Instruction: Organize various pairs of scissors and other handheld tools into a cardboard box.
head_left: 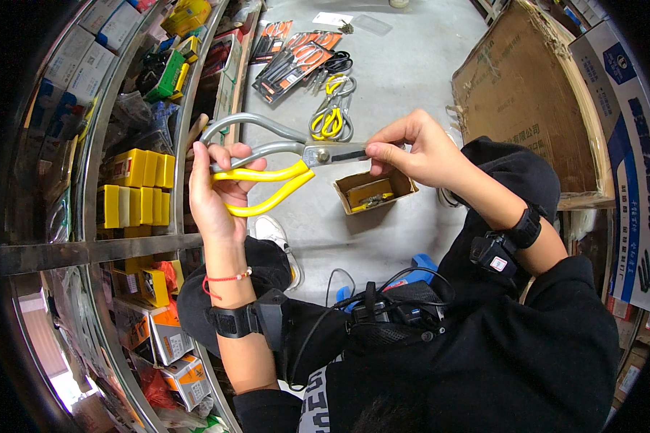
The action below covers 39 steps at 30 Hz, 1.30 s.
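A pair of shears (322, 155) with grey and yellow handles is held up in front of me, blades pointing right. My left hand (220, 184) grips it by the handles, fingers curled among the loops. With thumb and fingers, my right hand (412, 148) pinches the blade end, where a dark strip shows along the metal. I cannot tell whether the grey and yellow handles belong to one pair or two. Just below stands a small open cardboard box (344, 202) with yellow-handled tools (372, 200) in it.
More yellow and grey scissors (330, 123) lie on the floor ahead, beside carded scissors (292, 68) in packs. Metal shelving (90, 180) with yellow boxes (141, 169) runs along my left. On the right stand a large carton (520, 101) and a blue-and-white box (628, 144).
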{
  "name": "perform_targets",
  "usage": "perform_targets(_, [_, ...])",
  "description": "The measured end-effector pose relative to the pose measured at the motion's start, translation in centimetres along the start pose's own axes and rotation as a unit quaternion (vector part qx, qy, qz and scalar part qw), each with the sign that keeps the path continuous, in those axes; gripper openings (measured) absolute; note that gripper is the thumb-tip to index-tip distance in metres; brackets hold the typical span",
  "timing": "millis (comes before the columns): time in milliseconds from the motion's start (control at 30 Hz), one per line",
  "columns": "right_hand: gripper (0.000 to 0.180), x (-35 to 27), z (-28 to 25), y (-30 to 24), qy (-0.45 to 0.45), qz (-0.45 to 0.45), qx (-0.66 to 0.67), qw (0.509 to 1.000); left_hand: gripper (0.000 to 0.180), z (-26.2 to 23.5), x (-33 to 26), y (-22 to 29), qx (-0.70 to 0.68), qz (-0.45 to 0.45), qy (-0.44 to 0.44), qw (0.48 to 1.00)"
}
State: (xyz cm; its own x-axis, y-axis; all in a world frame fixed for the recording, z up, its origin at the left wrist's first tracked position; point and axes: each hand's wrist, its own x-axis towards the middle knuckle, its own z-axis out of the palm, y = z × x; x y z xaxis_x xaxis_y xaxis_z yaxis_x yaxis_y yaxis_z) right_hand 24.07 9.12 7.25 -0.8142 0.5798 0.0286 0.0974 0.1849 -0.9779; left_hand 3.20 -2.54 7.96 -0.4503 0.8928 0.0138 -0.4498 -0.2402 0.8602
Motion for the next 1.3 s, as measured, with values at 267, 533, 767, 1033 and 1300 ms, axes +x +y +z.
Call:
perform_targets(267, [0.017,0.1,0.1,0.6,0.020,0.012,-0.012,1.000,0.035,0.1,0.0,-0.7,-0.009,-0.014,0.027,0.999])
perform_targets(533, [0.014,-0.1,0.2,1.0,0.032,0.029,-0.015,0.999,0.035,-0.2,-0.1,-1.0,-0.017,-0.040,0.007,0.999])
perform_targets(767, [0.019,-0.1,0.0,-1.5,-0.015,-0.033,0.038,0.999,0.026,-0.8,0.0,0.8,-0.116,-0.059,0.051,0.990])
perform_targets(1033, [0.024,0.2,-1.6,-2.4,0.097,-0.271,-0.181,0.940,0.025,-1.9,-0.2,2.2,-0.203,-0.025,0.006,0.979])
perform_targets(1300, [0.022,0.0,-1.3,-2.4,0.143,-0.290,-0.194,0.926,0.025,-1.6,0.0,2.1,-0.222,-0.031,0.004,0.974])
